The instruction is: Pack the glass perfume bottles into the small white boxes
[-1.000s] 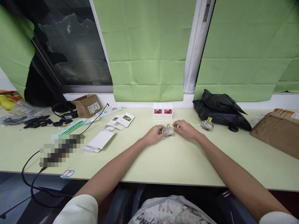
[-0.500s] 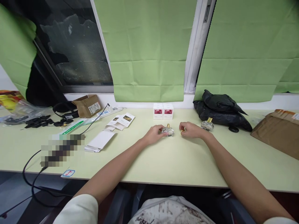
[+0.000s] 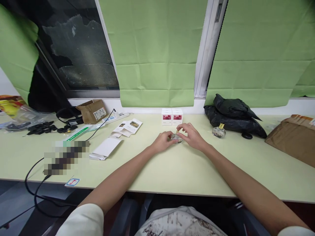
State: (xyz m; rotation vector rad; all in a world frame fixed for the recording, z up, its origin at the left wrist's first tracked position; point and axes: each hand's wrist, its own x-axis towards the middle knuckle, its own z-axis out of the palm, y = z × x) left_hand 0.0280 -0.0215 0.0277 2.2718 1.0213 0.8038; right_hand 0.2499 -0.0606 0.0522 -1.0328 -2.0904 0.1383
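Observation:
A small round glass perfume bottle (image 3: pixel 177 139) stands on the pale green table (image 3: pixel 172 167), a short way in front of two white boxes with pink pictures (image 3: pixel 172 117). My left hand (image 3: pixel 162 141) is curled round the bottle's left side, holding it. My right hand (image 3: pixel 192 135) pinches at the gold top of the same bottle with its fingertips. A second glass bottle with a gold cap (image 3: pixel 219 131) stands to the right, apart from both hands.
A black plastic bag (image 3: pixel 233 114) lies behind the second bottle, a brown cardboard box (image 3: pixel 292 137) at far right. Leaflets and white flat cartons (image 3: pixel 105 148) lie left of centre, with a cable, a small brown box (image 3: pixel 92 110) and black parts further left.
My right hand went from the bottle's top out to the right with a small gold piece, then came back onto the bottle's top. My left hand stayed on the bottle.

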